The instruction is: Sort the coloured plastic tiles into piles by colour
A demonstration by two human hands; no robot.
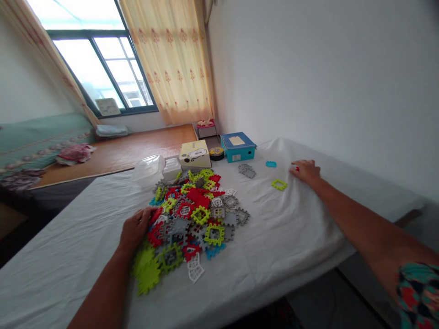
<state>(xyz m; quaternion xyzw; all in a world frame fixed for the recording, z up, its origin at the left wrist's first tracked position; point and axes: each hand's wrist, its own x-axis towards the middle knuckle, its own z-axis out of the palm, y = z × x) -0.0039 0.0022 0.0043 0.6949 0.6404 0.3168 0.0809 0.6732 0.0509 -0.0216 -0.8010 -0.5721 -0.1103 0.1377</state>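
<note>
A heap of interlocking plastic building tiles [179, 225] in red, lime green, grey and blue, with white lattice pieces [195, 267] among them, lies on the cloth. My left hand [134, 229] rests against the heap's left side, fingers curled beside red tiles; what they grip, if anything, is hidden. Off to the right, my right hand [307, 172] is low over the cloth near the wall, closed on a small red piece [297, 168], mostly covered by the fingers. Close to it lie a lime-green square frame tile [279, 184] and a blue tile [270, 164].
Grey tiles [247, 171] lie apart from the heap. Behind it stand a clear plastic container [148, 168], a yellow box [195, 155], a round dark tin [216, 153] and a blue box [239, 147]. A white cloth [274, 246] covers the table; the wall [318, 82] borders its right side.
</note>
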